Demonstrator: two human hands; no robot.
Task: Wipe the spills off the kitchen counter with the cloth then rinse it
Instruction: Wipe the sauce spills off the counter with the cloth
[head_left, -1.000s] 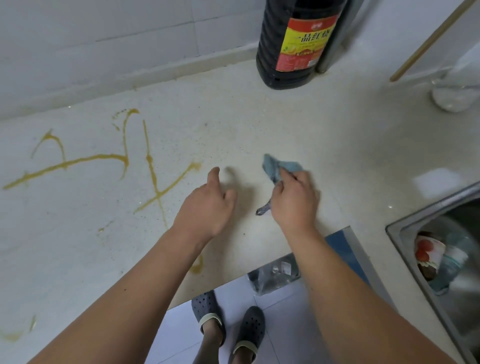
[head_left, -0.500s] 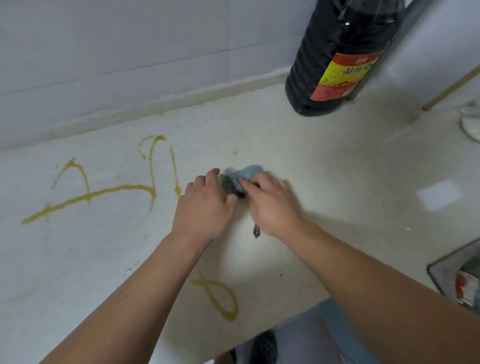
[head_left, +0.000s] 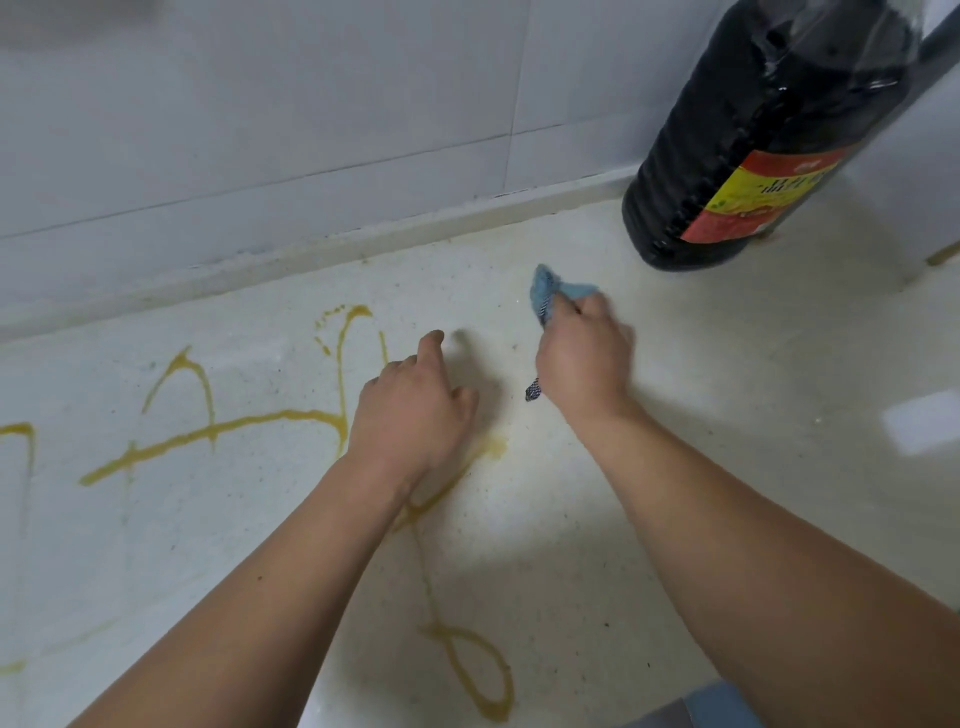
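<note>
Your right hand (head_left: 584, 364) has its grip clamped on a small blue cloth (head_left: 550, 291), bunched up, w/ a wad poking out past the fingertips and a dark checked tail hanging out under the heel of the hand. Whether the cloth sits flat on the pale bench (head_left: 727, 415) or just above it is hard to tell. Your left hand (head_left: 410, 415) lies just left of that grip, fingers loosely bent and holding nothing, resting on or very near the bench. Yellow-brown spills (head_left: 208, 431) run in thin streaks left of and nearer you than the cloth; one streak passes under your left wrist, and a loop sits close to the bench edge by your body. A big dark bottle (head_left: 753, 156) w/ a red-and-yellow label stands beyond and right of the grip, against the tiled wall (head_left: 260, 130). Judging from this, wiping has barely begun, since most streaks look whole. To do it well: open the cloth out for more contact, press it flat, sweep leftward along each streak rather than across it, lift your left hand off the streak beneath it, and gather the mess toward one spot. Keep clear of the bottle. The sink isn't in view.
</note>
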